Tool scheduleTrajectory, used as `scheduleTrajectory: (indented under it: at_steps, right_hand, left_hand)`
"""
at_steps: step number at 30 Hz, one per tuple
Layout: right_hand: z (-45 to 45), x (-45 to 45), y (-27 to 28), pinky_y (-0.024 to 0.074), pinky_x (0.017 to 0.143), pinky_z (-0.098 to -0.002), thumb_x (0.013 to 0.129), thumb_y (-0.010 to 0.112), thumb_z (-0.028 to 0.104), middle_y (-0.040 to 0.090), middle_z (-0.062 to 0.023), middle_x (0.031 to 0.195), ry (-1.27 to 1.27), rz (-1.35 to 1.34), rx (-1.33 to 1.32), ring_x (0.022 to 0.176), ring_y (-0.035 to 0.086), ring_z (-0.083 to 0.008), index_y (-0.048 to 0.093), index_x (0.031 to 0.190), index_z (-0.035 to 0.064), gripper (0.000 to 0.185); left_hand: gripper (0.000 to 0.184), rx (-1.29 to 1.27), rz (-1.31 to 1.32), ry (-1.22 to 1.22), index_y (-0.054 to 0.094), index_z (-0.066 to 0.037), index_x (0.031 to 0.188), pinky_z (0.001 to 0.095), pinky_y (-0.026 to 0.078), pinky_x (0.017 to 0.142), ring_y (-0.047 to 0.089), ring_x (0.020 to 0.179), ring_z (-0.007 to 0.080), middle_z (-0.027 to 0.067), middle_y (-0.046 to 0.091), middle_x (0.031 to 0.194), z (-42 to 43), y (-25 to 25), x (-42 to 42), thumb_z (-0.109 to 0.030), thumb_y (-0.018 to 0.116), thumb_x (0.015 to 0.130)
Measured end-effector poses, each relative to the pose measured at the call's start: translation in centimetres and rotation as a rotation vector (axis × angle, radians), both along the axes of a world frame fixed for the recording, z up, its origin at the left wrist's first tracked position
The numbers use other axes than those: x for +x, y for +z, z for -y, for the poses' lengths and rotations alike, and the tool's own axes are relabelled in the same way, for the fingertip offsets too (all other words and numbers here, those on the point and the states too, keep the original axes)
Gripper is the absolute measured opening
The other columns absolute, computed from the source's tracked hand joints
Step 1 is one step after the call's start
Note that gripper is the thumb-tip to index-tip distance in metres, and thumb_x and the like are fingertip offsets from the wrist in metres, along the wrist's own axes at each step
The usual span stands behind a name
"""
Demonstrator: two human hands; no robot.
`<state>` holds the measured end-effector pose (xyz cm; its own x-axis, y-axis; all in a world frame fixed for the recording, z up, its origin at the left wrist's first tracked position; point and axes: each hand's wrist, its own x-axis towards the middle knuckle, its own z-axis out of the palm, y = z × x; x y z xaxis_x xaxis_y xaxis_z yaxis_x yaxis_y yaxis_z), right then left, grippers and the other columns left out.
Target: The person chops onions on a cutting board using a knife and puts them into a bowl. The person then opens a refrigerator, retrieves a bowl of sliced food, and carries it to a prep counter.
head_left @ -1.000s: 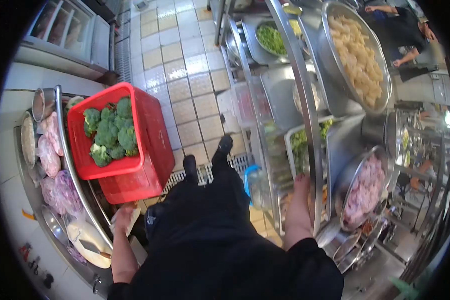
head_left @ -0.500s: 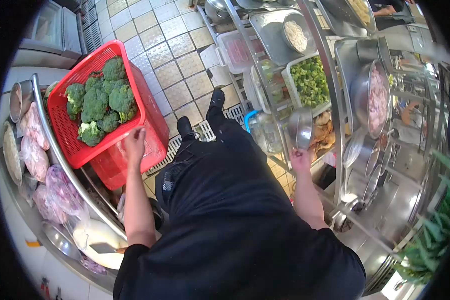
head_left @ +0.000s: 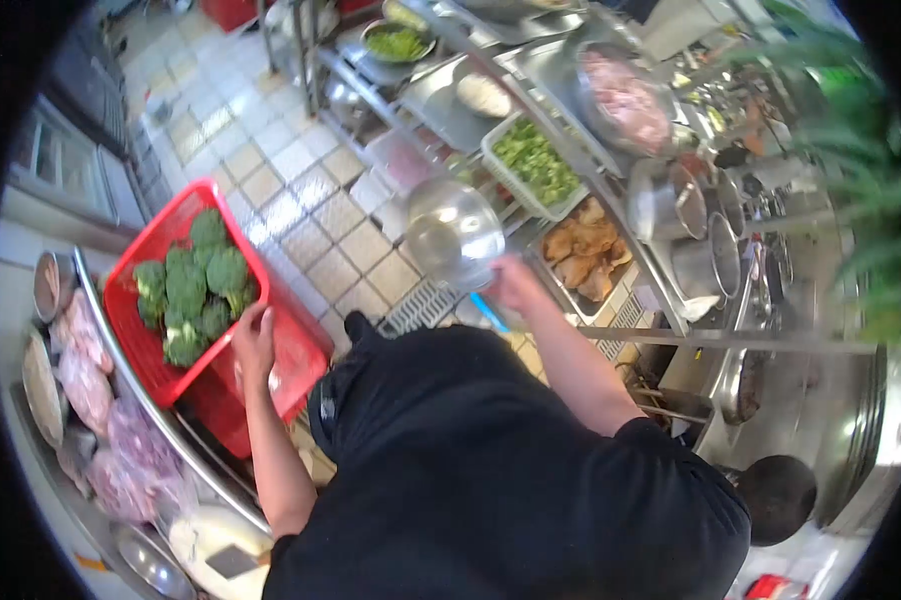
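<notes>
My right hand [head_left: 516, 284] is closed on the rim of a shiny metal bowl [head_left: 455, 232], which hangs over the floor in front of me and looks hollow inside. At the near right corner of a red basket [head_left: 154, 375], my left hand [head_left: 254, 345] is beside the rim; its fingers are bent, and whether they grip the rim is unclear. Several broccoli heads [head_left: 188, 285] lie in that basket, which rests tilted on a red crate [head_left: 296, 350].
A metal rack on the right holds a basket of chopped greens [head_left: 537, 163], a tray of browned meat [head_left: 586, 250] and a bowl of pink meat [head_left: 626, 100]. Bagged meat [head_left: 86, 390] and a cutting board [head_left: 211, 545] lie in the left counter. Pots [head_left: 671, 200] stand farther right.
My right hand has lifted the metal bowl off the rack and brought it leftward over the floor. My left hand has risen to the basket's corner. The view has turned right.
</notes>
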<state>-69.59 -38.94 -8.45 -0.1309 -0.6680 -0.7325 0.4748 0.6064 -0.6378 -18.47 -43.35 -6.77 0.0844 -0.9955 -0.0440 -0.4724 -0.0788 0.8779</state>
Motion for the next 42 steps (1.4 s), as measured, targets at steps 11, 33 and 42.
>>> scheduleTrajectory:
  at_steps: [11,33,42]
  right_hand:
    - [-6.6,10.1,9.3,0.0578,0.066,-0.0330,0.088,0.056,0.008,0.064,-0.0068,0.103,0.320,-0.011,-0.324,0.085,0.067,-0.0158,0.048,0.132,0.0075,0.045]
    - [-13.9,14.4,-4.6,0.0549,0.086,-0.0440,0.100,0.050,0.035,0.064,-0.0136,0.092,0.639,0.081,0.098,0.085,0.066,-0.0282,0.050,0.136,0.0122,0.043]
    - [-18.6,9.2,-16.3,0.0523,0.073,-0.0417,0.102,0.046,0.040,0.061,-0.0053,0.088,0.764,-0.291,0.441,0.084,0.065,-0.0268,0.054,0.120,0.0125,0.034]
  left_hand:
    - [0.037,0.168,-0.626,-0.072,0.065,0.000,0.106,0.0290,0.047,0.084,0.060,0.088,0.0115,0.0065,0.068,0.102,-10.9,6.5,-8.6,-0.035,0.053,0.105]
    - [0.026,-0.060,-0.308,0.800,0.070,0.003,0.102,0.0298,0.050,0.072,0.063,0.080,0.0142,0.0067,0.071,0.090,-44.3,11.7,9.2,-0.006,0.058,0.081]
    - [0.016,-0.503,-0.592,2.144,0.063,0.000,0.095,0.0335,0.057,0.064,0.065,0.070,0.0187,0.0092,0.067,0.084,-80.9,7.1,12.7,-0.011,0.061,0.084]
